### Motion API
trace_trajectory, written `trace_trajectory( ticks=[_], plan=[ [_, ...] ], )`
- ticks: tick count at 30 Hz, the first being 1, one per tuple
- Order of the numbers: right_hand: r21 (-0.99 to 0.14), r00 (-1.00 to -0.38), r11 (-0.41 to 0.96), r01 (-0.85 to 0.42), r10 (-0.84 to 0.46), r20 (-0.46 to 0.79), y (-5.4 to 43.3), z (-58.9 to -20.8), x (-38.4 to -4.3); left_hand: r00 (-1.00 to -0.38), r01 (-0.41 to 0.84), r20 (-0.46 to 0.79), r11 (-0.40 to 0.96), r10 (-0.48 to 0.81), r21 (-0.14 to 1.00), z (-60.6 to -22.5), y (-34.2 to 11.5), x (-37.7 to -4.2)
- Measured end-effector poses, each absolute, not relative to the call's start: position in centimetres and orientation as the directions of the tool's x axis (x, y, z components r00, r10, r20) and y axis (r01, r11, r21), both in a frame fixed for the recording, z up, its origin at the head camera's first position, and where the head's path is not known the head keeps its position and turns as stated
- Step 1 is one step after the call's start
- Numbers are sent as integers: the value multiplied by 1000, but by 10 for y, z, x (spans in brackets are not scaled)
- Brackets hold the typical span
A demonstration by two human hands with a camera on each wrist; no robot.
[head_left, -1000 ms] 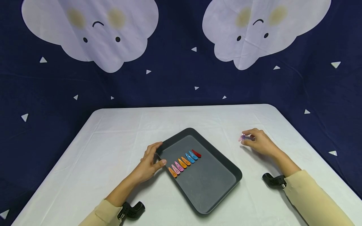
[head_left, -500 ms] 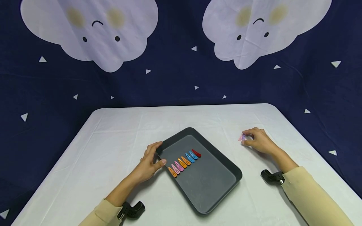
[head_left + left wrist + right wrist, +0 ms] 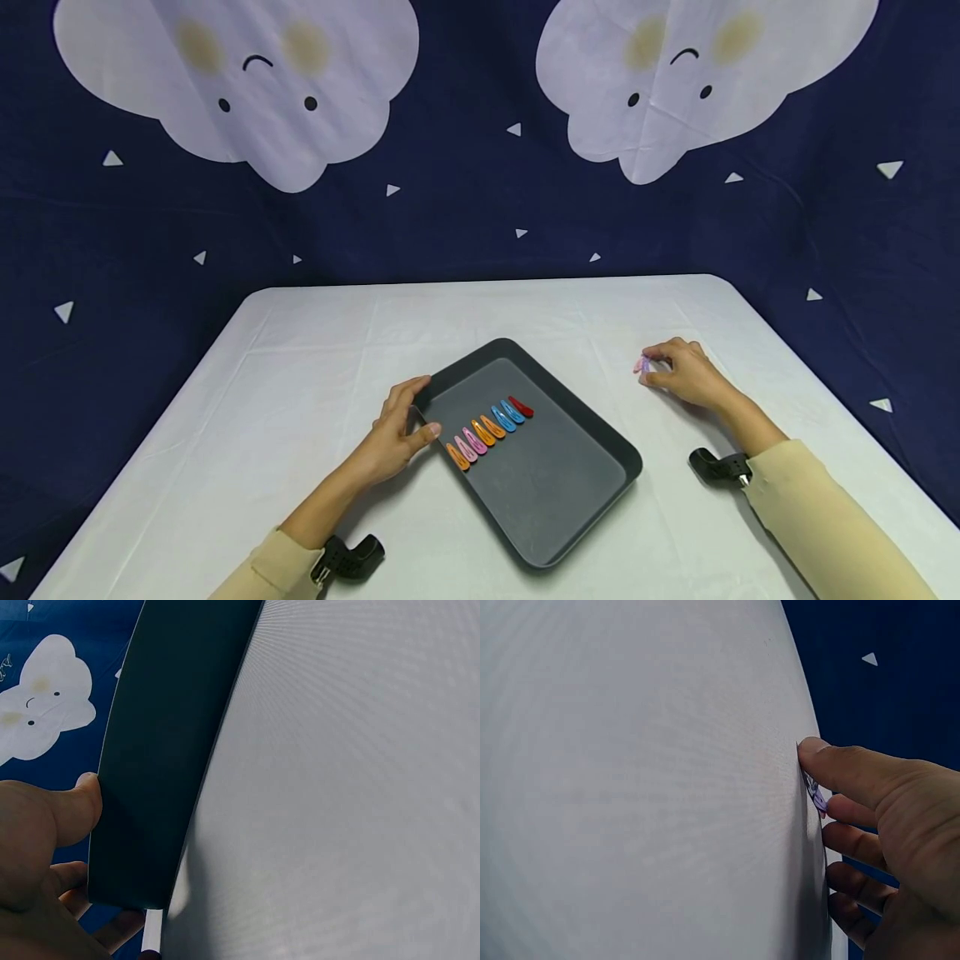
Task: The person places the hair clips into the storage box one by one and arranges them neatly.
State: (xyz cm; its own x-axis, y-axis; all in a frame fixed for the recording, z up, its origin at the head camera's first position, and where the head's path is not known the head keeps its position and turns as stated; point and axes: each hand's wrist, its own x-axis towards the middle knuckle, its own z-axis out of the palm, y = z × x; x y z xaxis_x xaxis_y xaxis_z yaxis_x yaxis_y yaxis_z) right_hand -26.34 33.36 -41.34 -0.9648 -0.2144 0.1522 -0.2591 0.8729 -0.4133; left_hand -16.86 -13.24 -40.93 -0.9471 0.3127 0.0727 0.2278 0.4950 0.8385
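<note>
My left hand [image 3: 390, 442] grips the left corner of a dark grey baking tray [image 3: 573, 508], with the thumb at its rim and the other fingers outside the corner. Inside the tray lies a slanting row of snap hair clips [image 3: 487, 431] in orange, pink, blue and red. To the right of the tray, my right hand [image 3: 686, 375] pinches a small purple hair clip [image 3: 646, 365] at table level between thumb and forefinger. Something pink [image 3: 638, 365] shows right beside it, partly hidden. In the right wrist view the purple clip [image 3: 815, 793] shows between the fingertips.
A white cloth covers the table [image 3: 337, 350]. Its far edge meets a dark blue curtain [image 3: 465, 225] printed with clouds and triangles. Black wrist cameras [image 3: 352, 557] sit on both forearms near the cloth.
The purple clip has turned between my right thumb and forefinger, from lying sideways to standing more upright in the head view. My right forearm has shifted slightly left. Left hand and tray stay still.
</note>
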Motion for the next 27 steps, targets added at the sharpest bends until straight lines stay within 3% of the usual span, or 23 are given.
trace_trajectory(
  ticks=[27],
  plan=[
    [-428, -969, 870, -245, -205, 137, 336, -414, -267, -946, 234, 82, 486, 314, 842, -410, -132, -168]
  ],
)
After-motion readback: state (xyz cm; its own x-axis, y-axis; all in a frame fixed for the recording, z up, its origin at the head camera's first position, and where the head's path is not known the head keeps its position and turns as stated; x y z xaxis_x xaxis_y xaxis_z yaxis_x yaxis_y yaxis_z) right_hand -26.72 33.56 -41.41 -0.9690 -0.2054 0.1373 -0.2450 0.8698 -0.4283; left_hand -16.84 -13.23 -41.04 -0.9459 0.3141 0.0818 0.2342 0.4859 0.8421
